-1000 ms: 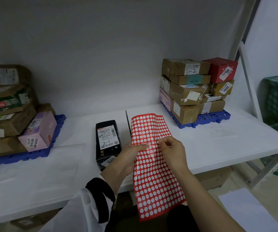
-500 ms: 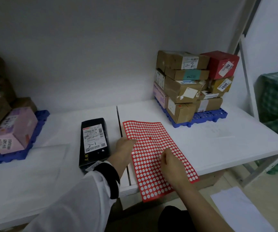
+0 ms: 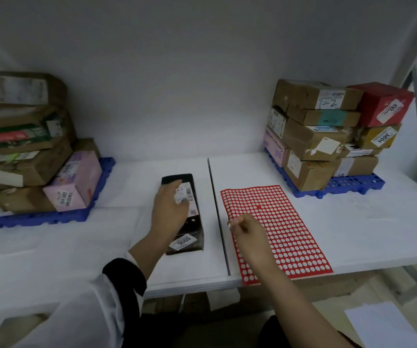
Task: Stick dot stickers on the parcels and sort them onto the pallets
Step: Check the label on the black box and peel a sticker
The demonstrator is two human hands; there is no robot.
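**Left hand goes to the black parcel, and the right hand pinches a dot**

Since half a second ago the left hand [image 3: 169,212] has left the sheet's edge and now lies spread over the black parcel [image 3: 196,224]. The right hand [image 3: 248,233] has drawn toward the sheet's left margin.

At far left, the left pallet [image 3: 51,218] holds stacked parcels, which the frame edge partly cuts off. Next comes the black parcel, flat on the table [image 3: 76,247] just left of the seam [image 3: 217,209], with its long axis running away from the person. The left hand's fingers are apart and relaxed over the parcel's label and hide most of it. I cannot tell whether they press or only hover.

Across the seam, the right hand's thumb and forefinger are pinched on what looks like a single dot sticker [image 3: 229,225] — tiny and blurred. The parcel lies near, to that hand's left, so the dot has to travel leftward over the seam. The sticker sheet [image 3: 285,222] lies flat beneath the right hand. At far right, the right pallet [image 3: 353,184] carries its own stack.
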